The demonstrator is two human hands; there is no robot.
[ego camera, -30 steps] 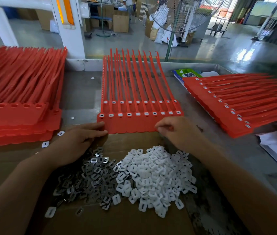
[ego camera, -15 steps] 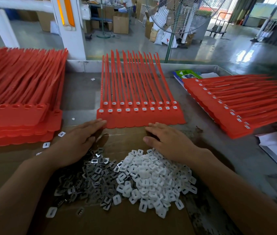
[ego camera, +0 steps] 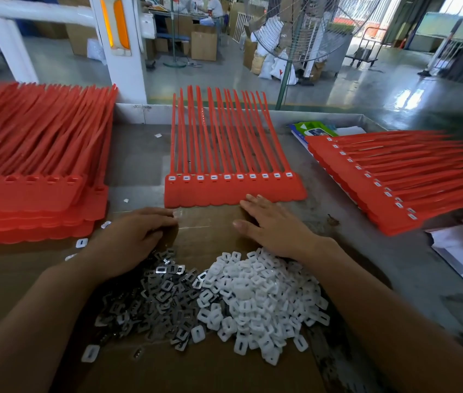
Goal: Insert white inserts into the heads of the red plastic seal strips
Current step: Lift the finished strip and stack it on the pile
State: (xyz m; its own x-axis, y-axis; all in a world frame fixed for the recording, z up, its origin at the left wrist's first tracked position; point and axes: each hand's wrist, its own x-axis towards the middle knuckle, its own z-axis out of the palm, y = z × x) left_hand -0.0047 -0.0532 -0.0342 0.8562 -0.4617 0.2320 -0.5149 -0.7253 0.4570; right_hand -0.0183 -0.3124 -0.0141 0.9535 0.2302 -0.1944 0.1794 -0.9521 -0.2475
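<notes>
At frame centre the strips (ego camera: 233,194) lie on the tabletop (ego camera: 136,160), the right hand (ego camera: 274,226) flat with straight fingers touching their near edge, the left hand (ego camera: 135,236) flat and empty on cardboard (ego camera: 210,373) beside them, loose inserts (ego camera: 255,293) heaped lower centre.

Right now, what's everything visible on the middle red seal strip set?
The middle red seal strip set is red plastic, lying flat on the metal table. Ten joined heads each hold a white insert; thin tails fan away from the person. Its scalloped near edge meets the cardboard, where straight fingertips of the right hand touch it.
</notes>
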